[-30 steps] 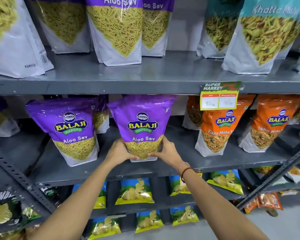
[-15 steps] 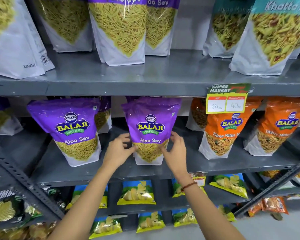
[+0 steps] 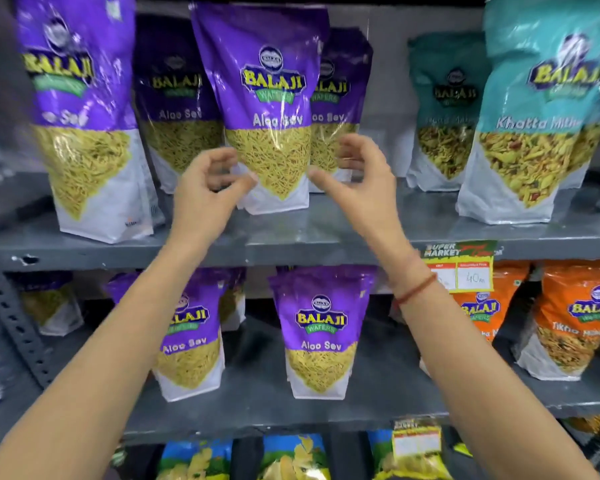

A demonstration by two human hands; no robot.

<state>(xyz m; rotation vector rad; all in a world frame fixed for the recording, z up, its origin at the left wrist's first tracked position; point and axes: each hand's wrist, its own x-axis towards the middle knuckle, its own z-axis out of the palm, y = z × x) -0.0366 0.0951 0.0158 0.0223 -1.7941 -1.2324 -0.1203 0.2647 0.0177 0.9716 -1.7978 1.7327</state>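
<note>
A large purple Aloo Sev pouch [image 3: 267, 109] stands upright at the front of the upper grey shelf [image 3: 291, 233]. My left hand [image 3: 207, 187] is raised at the pouch's lower left corner, fingers loosely curled, holding nothing; whether the fingertips touch the pouch I cannot tell. My right hand [image 3: 355, 174] hovers at the lower right side with fingers spread and bent, a small gap between it and the pouch. On the shelf below stands a smaller purple Aloo Sev pouch [image 3: 321, 330], upright, with no hand on it.
More purple Aloo Sev pouches [image 3: 84, 119] flank the large one. Teal Khatta Mitha pouches [image 3: 534, 133] stand at the upper right. Orange pouches [image 3: 575, 320] fill the lower right. A price tag [image 3: 459, 268] hangs from the upper shelf edge. Chip packets [image 3: 291, 459] line the bottom shelf.
Both hands let go of the smaller pouch on the lower shelf and rose to the large pouch on the upper shelf. The view tilted upward.
</note>
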